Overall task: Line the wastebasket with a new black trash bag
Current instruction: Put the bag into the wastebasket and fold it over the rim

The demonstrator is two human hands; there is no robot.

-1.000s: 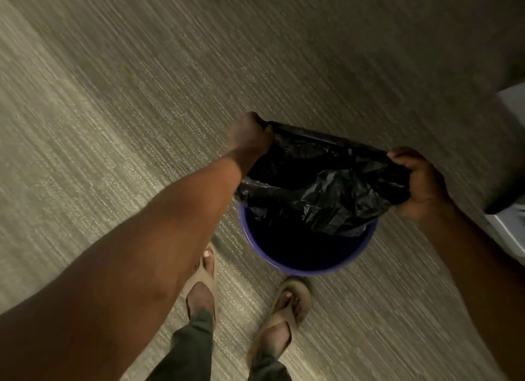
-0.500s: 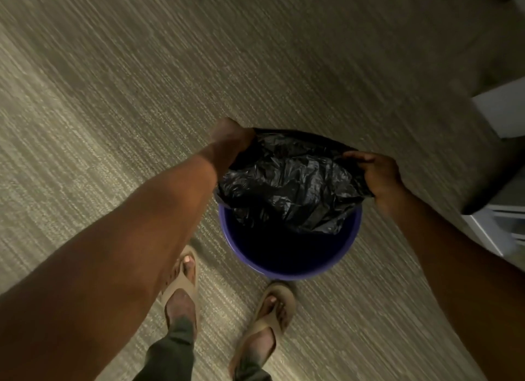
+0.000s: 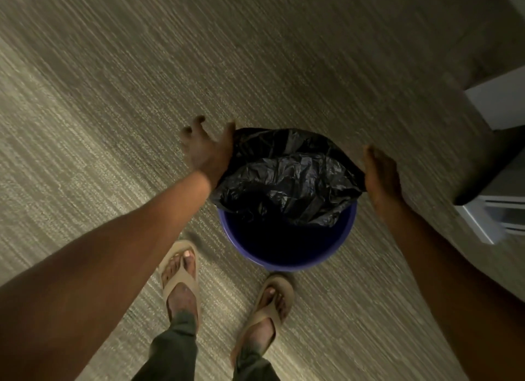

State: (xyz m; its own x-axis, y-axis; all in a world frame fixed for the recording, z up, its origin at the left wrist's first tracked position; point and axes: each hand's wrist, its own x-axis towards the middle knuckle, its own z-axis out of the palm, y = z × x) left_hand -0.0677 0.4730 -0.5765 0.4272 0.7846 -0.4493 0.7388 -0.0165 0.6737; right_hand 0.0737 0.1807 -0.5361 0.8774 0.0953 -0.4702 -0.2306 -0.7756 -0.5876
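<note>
The bag (image 3: 287, 179) now drapes over the far rim of the purple bin (image 3: 287, 253), lower than before. Both hands have opened: the left hand (image 3: 207, 150), blurred, spreads its fingers beside the bag, seemingly touching; the right hand (image 3: 380, 176) lies flat against it.

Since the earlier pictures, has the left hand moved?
Yes. The left hand has let go and opened, fingers now spread beside the black trash bag, which lies over the far rim of the purple wastebasket.

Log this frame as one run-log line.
step: fit bag over rim | left hand: open, beside trash bag | right hand: open, at bag edge | wastebasket: near rim uncovered
</note>
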